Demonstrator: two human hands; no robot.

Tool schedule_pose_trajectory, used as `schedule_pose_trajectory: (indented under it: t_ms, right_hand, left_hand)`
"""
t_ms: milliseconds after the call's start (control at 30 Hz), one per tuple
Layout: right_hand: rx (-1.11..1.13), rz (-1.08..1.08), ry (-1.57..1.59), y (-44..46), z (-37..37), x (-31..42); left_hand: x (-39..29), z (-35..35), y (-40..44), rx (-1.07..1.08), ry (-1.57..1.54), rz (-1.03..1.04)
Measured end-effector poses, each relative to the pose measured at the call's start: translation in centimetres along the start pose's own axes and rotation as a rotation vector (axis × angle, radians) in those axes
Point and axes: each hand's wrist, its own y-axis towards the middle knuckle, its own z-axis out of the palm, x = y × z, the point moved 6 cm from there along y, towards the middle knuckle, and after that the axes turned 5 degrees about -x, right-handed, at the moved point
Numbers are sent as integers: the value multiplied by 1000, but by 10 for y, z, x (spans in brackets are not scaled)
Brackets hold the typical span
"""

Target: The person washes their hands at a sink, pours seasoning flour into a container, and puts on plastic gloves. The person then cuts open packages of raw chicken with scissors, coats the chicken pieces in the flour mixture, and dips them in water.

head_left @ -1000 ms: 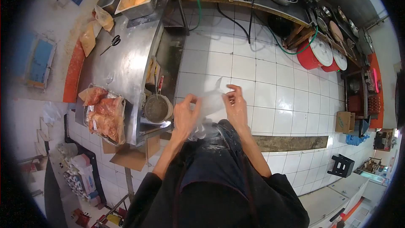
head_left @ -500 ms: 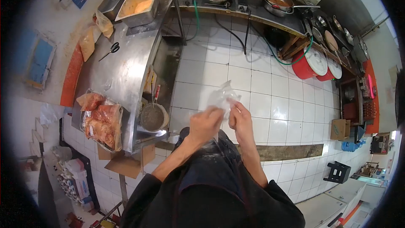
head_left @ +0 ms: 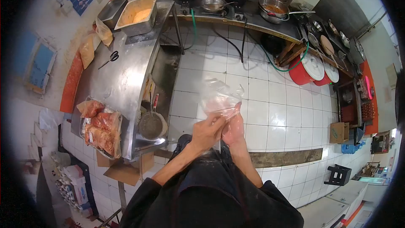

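The left hand's (head_left: 208,131) fingers, nearly closed, pinch the plastic (head_left: 217,95) against the right hand (head_left: 234,131), whose finger spread is unclear beneath it. Bunched before, the plastic now fans out, right of the table (head_left: 122,74).

A clear bag (head_left: 217,93) is held up over the tiled floor (head_left: 265,114).
The bag is gripped by the left hand (head_left: 206,133); the right hand (head_left: 233,131) is set close beside it, its fingers seemingly covered by the film. Scissors (head_left: 110,58) and meat (head_left: 101,131) are laid on the steel table (head_left: 126,65).
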Motion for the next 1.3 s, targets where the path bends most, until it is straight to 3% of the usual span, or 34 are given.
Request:
schedule_pose_trajectory:
  t_ms: [67, 167, 300, 367, 400, 500, 567, 700, 767, 900, 967, 1000, 1067, 1200, 1267, 1300]
  right_hand:
    - [-266, -101, -30, 1, 11, 9]
    - [-386, -148, -90, 16, -28, 9]
    - [-357, -176, -101, 20, -27, 20]
    - [-95, -241, 153, 16, 14, 31]
    - [-89, -246, 151, 16, 14, 33]
    - [-56, -126, 272, 18, 8, 29]
    - [-337, -249, 169, 25, -18, 32]
    - [-337, -364, 114, 28, -23, 39]
    - [84, -160, 327, 20, 22, 36]
    - [178, -111, 310, 29, 22, 39]
    - [-232, -175, 238, 37, 7, 42]
    - [-221, -174, 234, 44, -3, 42]
    - [521, -275, 256, 44, 5, 45]
    - [342, -85, 403, 32, 44, 44]
    - [737, -171, 174, 33, 50, 51]
    - [746, -146, 176, 35, 49, 48]
  left_hand:
    - [1, -1, 2, -8, -25, -33]
    - [-1, -1, 2, 36, -71, -65]
    - [-1, 8, -1, 104, -96, -82]
    - [-2, 10, -1, 112, -124, -68]
    - [-2, 11, 0, 124, -114, -56]
    - [-9, 12, 1, 145, -144, -44]
    - [-10, 12, 2, 156, -181, -39]
    - [-9, 16, 5, 204, -196, -42]
    - [-11, 15, 9, 211, -220, -42]
    - [-20, 11, 13, 197, -300, -48]
    - [-22, 11, 12, 213, -313, -49]
    - [-21, 11, 14, 220, -303, -48]
    - [-22, 8, 14, 223, -290, -53]
    - [-26, 5, 19, 241, -359, -34]
    - [-26, 7, 18, 230, -417, -8]
    - [-25, 4, 19, 211, -405, -21]
